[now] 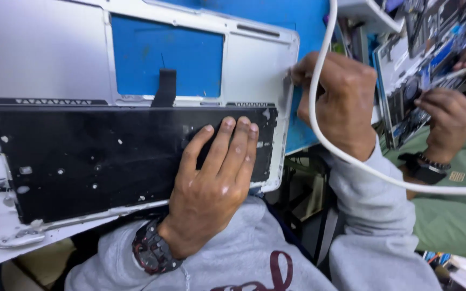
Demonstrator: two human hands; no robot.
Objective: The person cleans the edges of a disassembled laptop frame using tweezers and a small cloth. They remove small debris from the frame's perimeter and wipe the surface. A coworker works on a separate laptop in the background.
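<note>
A silver laptop shell (254, 59) lies upside down across the person's lap and the edge of the blue bench (303, 21), its inside facing up. A wide black panel (109, 156), the underside of the keyboard, fills the lower half of the shell, dotted with small pale specks and screw spots. Above it a rectangular cutout (165, 54) shows the blue bench surface through the shell, and a short black ribbon strip (164, 87) stands up from the panel's top edge into that opening.

The left hand (211, 183) lies flat and open on the right part of the black panel, fingers stretched out together and pressing down, gripping nothing. A dark wristwatch (152, 250) sits on that wrist above a grey sleeve.

The right hand (338, 99) is curled closed at the shell's right edge, fingertips pinched against the rim; whether a small tool is between them cannot be told. A white cable (319, 108) hangs down across the back of this hand and runs off to the right.

Further right, another person's hands (449, 121) hold a second opened laptop (416, 81) with its circuit board showing, over a green garment.
</note>
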